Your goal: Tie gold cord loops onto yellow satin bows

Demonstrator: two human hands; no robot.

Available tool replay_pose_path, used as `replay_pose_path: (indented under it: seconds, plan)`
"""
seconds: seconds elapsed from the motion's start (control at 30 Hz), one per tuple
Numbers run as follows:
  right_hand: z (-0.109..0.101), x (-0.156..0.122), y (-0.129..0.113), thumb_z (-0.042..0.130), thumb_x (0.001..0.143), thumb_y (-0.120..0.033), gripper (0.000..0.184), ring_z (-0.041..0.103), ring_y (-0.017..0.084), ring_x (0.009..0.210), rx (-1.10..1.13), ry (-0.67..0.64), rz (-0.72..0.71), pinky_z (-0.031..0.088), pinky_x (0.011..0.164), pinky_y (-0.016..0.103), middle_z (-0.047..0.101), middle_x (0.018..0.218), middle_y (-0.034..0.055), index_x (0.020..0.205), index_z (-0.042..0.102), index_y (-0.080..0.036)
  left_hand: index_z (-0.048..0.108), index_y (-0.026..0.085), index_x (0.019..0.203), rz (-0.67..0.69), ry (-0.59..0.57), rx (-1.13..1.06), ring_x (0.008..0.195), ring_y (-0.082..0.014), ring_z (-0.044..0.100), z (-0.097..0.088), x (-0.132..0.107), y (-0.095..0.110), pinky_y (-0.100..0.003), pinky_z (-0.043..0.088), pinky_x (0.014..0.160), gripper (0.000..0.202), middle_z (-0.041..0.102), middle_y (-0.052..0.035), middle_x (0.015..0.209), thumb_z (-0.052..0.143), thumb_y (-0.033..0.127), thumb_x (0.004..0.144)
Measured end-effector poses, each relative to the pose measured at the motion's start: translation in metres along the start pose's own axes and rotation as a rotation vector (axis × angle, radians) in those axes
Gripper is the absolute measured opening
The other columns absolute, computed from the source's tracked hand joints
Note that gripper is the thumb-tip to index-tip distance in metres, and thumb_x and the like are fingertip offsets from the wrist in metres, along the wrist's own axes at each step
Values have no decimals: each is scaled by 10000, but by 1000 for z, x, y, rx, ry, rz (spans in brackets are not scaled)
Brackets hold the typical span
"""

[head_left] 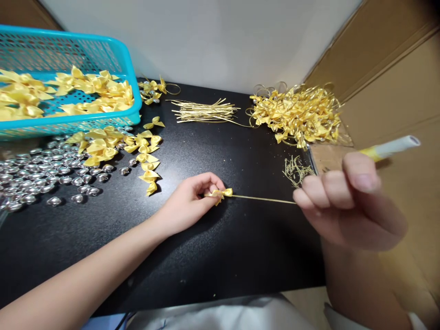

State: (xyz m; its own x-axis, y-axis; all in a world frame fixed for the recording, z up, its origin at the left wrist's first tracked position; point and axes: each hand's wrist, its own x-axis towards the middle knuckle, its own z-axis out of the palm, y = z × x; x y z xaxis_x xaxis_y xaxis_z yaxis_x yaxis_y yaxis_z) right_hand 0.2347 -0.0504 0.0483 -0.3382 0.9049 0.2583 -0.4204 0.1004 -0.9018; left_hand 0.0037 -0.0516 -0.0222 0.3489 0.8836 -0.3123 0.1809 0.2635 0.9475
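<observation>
- The left hand (pixel 190 197) pinches a yellow bow (pixel 225 193) between thumb and fingers, low over the middle of the desk (pixel 206 256).
- The bow lies mostly sideways in the view, its looped end pointing right toward the other hand; its left part is partly hidden by the fingertips.
- A gold cord (pixel 264 198) leaves the bow on that right side, its long axis running left to right, nearly level and dipping slightly, straight and without slack.
- The right hand (pixel 347 201) is curled into a fist, with the cord's far end entering at the little-finger side; the grip inside is hidden.
- A white and yellow tube (pixel 397 145) sticks out past the thumb side of this fist, slanting up to the right.
- The left forearm reaches in from the lower left, back of the hand up, fingers bent; the right forearm rises from the lower right, its hand lifted nearer the camera and somewhat blurred.
- Gold clippings (pixel 294 170) lie just beyond the right fist, with a heap of corded bows (pixel 299 114) behind them.
- A bundle of gold strips (pixel 204 111) lies crosswise at the back.
- On the left, loose bows (pixel 103 142) and silver beads (pixel 51 169) lie before a turquoise basket (pixel 132 78) holding more bows.
</observation>
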Motion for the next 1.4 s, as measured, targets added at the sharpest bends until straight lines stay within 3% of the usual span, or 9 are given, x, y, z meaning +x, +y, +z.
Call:
replay_pose_path:
  seconds: [0.3,0.6,0.67,0.77,0.83,0.9,1.0,1.13,1.4]
  plan:
    - [-10,-1,1,603,887,-231,172,151,103,447,-30,135,-82,214,431,267,119,537,-71,749,500,-233,540,163,783,26,15,4,625,-99,486,1,2,0,-230,369,604,79,542,29,680,603,206,761]
    - [-12,1,0,609,882,-216,239,145,101,468,-29,230,-92,244,458,238,96,555,-67,713,441,-230,554,163,784,-2,14,-6,632,-100,498,0,0,0,-223,366,603,82,576,18,689,613,217,764]
    - [-15,2,2,609,872,-184,246,166,91,457,71,135,-56,281,446,207,134,529,-75,701,437,-222,546,167,786,-12,22,-53,625,-96,500,0,0,2,-217,366,598,110,572,25,687,631,231,758]
    - [-20,7,11,518,912,-288,267,385,80,425,231,-347,44,404,449,177,345,467,-68,659,466,-222,555,166,795,-26,39,-89,592,-85,485,0,-2,6,-202,359,569,142,566,37,673,658,255,756]
    - [-20,9,18,425,939,-387,369,621,122,558,265,-690,144,518,545,222,585,551,-3,636,545,-215,569,165,806,-24,61,-82,583,-84,485,0,-3,8,-199,367,561,153,573,37,670,661,281,772]
    - [-17,9,24,418,950,-397,403,722,190,789,106,-811,286,567,712,302,735,776,82,707,661,-187,577,166,817,0,84,-85,598,-90,506,0,-4,8,-201,388,573,158,589,29,692,659,297,784]
    - [-8,6,31,539,918,-302,234,711,185,855,-358,-510,411,546,778,310,753,901,90,883,724,-161,590,169,841,70,117,-69,642,-104,540,1,-7,4,-208,415,596,159,610,13,735,651,311,802]
    - [4,0,45,591,857,-198,146,610,109,590,-776,-94,225,475,584,230,681,663,0,744,680,-174,603,181,886,166,210,135,649,-123,570,3,-12,-2,-221,416,581,151,635,-3,744,605,330,860]
    - [16,-9,72,618,861,-322,158,545,140,602,-1344,-159,-260,417,602,283,636,670,20,836,635,-166,596,188,913,593,365,686,559,-96,562,11,-22,2,-199,414,550,36,660,16,715,569,179,891]
